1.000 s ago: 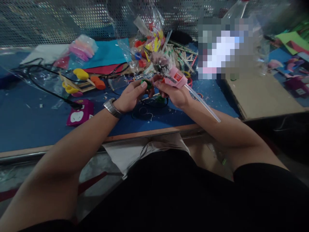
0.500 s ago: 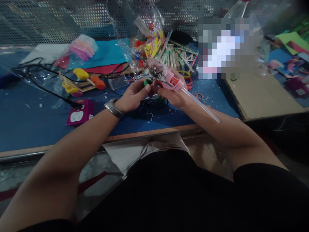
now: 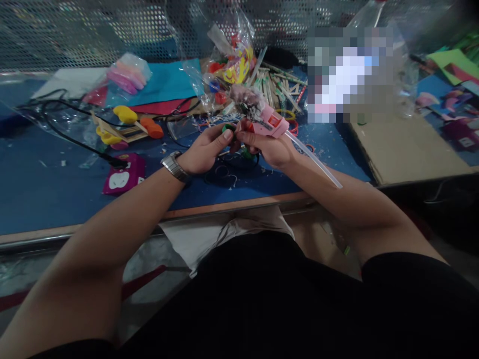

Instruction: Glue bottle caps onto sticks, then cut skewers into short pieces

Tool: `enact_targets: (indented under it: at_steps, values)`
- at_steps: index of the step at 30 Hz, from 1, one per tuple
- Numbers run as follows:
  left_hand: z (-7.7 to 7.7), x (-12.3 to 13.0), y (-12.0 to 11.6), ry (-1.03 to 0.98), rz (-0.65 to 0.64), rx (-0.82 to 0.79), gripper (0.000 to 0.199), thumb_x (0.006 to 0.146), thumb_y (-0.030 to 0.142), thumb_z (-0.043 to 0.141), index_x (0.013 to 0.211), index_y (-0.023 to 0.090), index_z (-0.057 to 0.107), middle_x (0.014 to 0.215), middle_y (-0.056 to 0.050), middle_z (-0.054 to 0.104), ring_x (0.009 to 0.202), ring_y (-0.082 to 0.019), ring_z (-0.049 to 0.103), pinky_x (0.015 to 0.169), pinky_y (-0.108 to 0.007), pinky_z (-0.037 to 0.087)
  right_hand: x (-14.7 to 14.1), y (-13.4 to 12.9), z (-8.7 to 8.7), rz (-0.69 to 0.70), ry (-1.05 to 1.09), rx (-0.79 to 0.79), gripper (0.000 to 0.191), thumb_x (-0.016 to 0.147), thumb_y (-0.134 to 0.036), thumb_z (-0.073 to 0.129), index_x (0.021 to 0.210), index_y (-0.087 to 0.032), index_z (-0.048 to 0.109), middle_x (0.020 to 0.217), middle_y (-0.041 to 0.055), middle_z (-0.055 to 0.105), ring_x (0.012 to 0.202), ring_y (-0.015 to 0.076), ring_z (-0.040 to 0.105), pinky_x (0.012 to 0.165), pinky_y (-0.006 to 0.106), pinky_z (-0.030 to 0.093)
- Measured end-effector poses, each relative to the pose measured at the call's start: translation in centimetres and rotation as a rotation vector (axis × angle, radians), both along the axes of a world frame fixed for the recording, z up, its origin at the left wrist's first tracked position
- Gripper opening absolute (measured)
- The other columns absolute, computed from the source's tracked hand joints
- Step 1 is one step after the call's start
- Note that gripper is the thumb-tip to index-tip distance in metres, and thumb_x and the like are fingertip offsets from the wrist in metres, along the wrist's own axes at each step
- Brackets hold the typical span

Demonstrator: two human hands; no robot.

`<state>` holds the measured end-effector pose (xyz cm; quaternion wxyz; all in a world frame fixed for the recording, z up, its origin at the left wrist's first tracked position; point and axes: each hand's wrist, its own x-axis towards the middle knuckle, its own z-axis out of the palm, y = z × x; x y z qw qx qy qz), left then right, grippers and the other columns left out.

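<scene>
Between the thumb and fingers of my left hand [image 3: 204,152] is a small green bottle cap [image 3: 228,128]. My right hand [image 3: 275,148] is closed round a pink hot glue gun [image 3: 272,122], its nozzle end pointing away to the left and caked with messy residue. A long translucent glue stick [image 3: 314,158] sticks out of the gun's back and lies above my right forearm. The fingertips of both hands are close together beside the cap; the right fingers are partly hidden. Another green piece [image 3: 247,153] shows just below my right fingers.
A purple power box [image 3: 124,173] with a black plug stands on the blue table [image 3: 71,199]. Behind it lies a popsicle-stick piece [image 3: 127,131] with yellow and orange caps. Wooden sticks [image 3: 275,89], a plastic bag [image 3: 235,60] and coloured sheets [image 3: 168,82] lie behind. Cardboard [image 3: 407,149] is at right.
The glue gun has shifted slightly to the right and tilted a little in my right hand. My left hand stays nearly still with the green cap.
</scene>
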<state>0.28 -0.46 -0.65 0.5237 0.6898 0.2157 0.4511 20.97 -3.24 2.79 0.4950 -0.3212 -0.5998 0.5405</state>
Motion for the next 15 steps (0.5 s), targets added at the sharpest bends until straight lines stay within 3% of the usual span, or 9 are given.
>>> enact_targets:
  at_steps: [7, 10, 15]
  values:
    - [-0.25, -0.02, -0.08, -0.093, -0.077, -0.109, 0.046, 0.097, 0.070, 0.081, 0.108, 0.026, 0.082, 0.095, -0.001, 0.069, 0.081, -0.013, 0.065, 0.083, -0.032, 0.054, 0.37, -0.40, 0.22, -0.013, -0.039, 0.056, 0.068, 0.075, -0.074, 0.099, 0.109, -0.026, 0.065, 0.083, -0.0027, 0.072, 0.070, 0.0153, 0.064, 0.060, 0.032, 0.056]
    - [-0.52, -0.02, -0.09, -0.117, -0.048, -0.157, 0.048, 0.092, 0.073, 0.084, 0.105, 0.026, 0.084, 0.093, -0.001, 0.070, 0.082, -0.013, 0.065, 0.082, -0.030, 0.055, 0.64, -0.63, 0.12, -0.007, -0.068, 0.091, 0.067, 0.077, -0.069, 0.100, 0.116, -0.027, 0.066, 0.089, -0.0016, 0.077, 0.068, 0.0153, 0.066, 0.059, 0.032, 0.057]
    - [-0.71, -0.09, -0.09, -0.112, 0.025, -0.148, 0.048, 0.089, 0.073, 0.087, 0.104, 0.027, 0.085, 0.095, -0.002, 0.072, 0.081, -0.016, 0.066, 0.080, -0.032, 0.056, 0.78, -0.62, -0.05, -0.006, -0.066, 0.152, 0.051, 0.084, -0.062, 0.097, 0.111, -0.030, 0.068, 0.094, 0.0000, 0.079, 0.073, 0.0197, 0.073, 0.060, 0.035, 0.060]
